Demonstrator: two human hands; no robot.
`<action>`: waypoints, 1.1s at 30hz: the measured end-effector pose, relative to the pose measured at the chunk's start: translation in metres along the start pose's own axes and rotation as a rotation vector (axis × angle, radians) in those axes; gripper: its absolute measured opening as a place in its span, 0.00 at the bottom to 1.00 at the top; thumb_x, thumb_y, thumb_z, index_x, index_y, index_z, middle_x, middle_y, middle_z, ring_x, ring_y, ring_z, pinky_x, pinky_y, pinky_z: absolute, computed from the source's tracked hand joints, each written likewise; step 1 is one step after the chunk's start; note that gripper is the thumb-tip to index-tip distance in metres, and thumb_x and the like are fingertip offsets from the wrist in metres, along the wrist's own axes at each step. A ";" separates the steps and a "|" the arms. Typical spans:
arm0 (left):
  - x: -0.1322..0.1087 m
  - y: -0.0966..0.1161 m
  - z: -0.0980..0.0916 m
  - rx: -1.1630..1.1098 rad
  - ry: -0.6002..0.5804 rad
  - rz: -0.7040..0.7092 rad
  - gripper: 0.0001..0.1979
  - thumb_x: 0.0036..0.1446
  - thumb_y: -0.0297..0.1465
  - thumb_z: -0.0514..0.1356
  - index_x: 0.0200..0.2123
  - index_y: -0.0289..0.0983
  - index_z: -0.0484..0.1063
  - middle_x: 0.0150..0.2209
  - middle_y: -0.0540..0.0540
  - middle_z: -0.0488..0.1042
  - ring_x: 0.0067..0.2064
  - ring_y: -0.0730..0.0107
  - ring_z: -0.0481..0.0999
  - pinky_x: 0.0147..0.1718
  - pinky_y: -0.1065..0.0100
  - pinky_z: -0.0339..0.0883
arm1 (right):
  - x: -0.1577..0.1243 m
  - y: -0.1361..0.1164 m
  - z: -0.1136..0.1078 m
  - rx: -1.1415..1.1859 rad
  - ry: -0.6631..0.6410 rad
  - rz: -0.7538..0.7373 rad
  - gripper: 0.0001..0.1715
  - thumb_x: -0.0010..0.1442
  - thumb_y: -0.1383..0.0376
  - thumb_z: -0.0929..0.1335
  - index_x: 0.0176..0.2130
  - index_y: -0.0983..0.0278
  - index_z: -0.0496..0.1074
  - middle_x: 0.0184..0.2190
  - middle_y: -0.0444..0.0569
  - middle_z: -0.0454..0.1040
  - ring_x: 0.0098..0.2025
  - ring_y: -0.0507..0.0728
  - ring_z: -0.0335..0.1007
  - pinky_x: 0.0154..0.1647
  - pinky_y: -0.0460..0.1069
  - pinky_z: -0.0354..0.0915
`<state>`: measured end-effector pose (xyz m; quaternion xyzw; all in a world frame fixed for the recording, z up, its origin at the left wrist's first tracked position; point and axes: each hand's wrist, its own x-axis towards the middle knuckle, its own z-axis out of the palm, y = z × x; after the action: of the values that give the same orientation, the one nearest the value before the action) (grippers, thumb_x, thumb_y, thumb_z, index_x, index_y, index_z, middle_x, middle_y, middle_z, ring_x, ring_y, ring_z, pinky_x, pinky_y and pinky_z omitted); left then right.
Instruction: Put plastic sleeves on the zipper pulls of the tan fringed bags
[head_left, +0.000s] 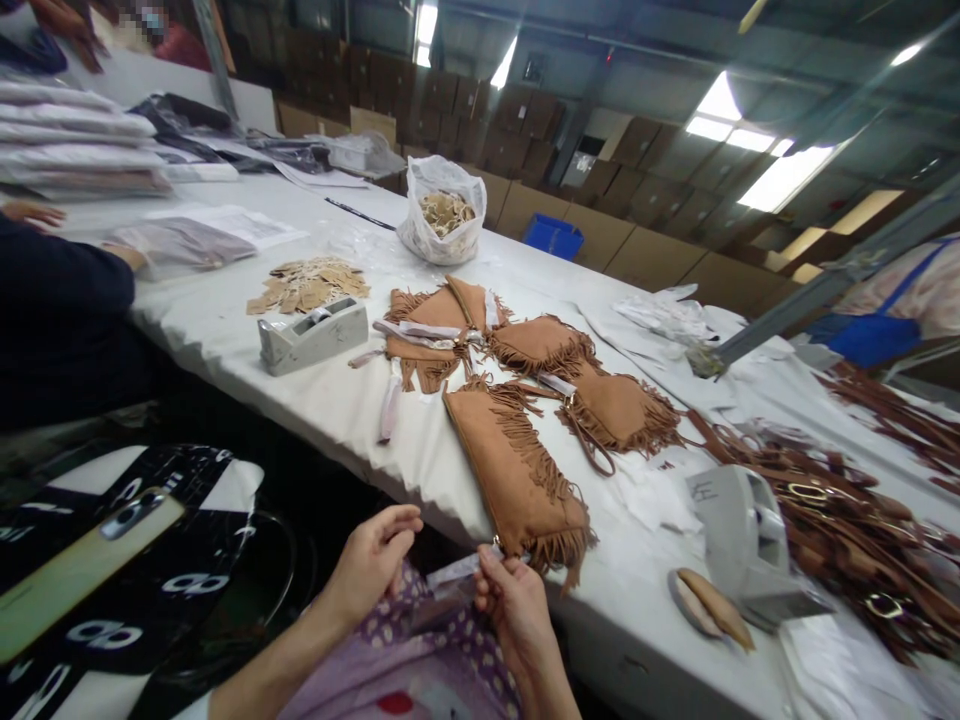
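A brown suede pouch with fringe (517, 470) lies on the white-covered table, its lower corner at the near edge. At that corner my right hand (517, 600) pinches a wrapped wrist strap (457, 572), which looks whitish and runs left over my lap. My left hand (375, 560) hovers left of the strap, apart from it. Its fingers are curled toward the thumb, and whatever lies between them is too small to make out. Beyond the pouch lie more fringed pouches (619, 405), some with wrapped straps.
A grey tape dispenser (315, 335) stands left, by a pile of tan tags (311, 283); another dispenser (742, 540) is at right, near a tape roll (709, 605). Brown straps (840, 540) heap at far right. A plastic bag (442, 215) stands behind. A co-worker's sleeve (60, 310) is left.
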<state>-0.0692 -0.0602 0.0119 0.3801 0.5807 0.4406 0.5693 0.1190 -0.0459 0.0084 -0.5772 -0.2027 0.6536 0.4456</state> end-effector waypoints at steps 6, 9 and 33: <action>0.016 0.000 0.049 -0.106 -0.452 -0.250 0.27 0.45 0.53 0.61 0.33 0.32 0.70 0.22 0.49 0.72 0.14 0.74 0.69 0.11 0.76 0.55 | -0.001 0.001 0.000 -0.006 -0.023 -0.018 0.25 0.35 0.54 0.79 0.22 0.68 0.68 0.15 0.41 0.66 0.15 0.45 0.56 0.14 0.41 0.51; 0.016 -0.015 0.058 -0.123 -0.435 -0.202 0.27 0.44 0.56 0.59 0.24 0.35 0.65 0.17 0.53 0.67 0.11 0.79 0.62 0.09 0.77 0.47 | -0.002 -0.001 -0.002 -0.001 -0.017 0.011 0.24 0.36 0.55 0.79 0.21 0.67 0.66 0.13 0.39 0.63 0.14 0.43 0.50 0.12 0.40 0.44; 0.024 -0.055 0.036 0.089 -0.415 -0.220 0.30 0.39 0.60 0.58 0.21 0.35 0.71 0.15 0.57 0.48 0.19 0.77 0.45 0.19 0.73 0.40 | -0.019 -0.184 -0.277 -0.598 1.099 -0.602 0.45 0.47 0.39 0.62 0.46 0.72 0.73 0.48 0.64 0.73 0.51 0.68 0.65 0.48 0.56 0.62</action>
<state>-0.0314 -0.0528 -0.0464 0.4218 0.5080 0.2623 0.7037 0.4406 -0.0349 0.0934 -0.8410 -0.2704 0.0307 0.4676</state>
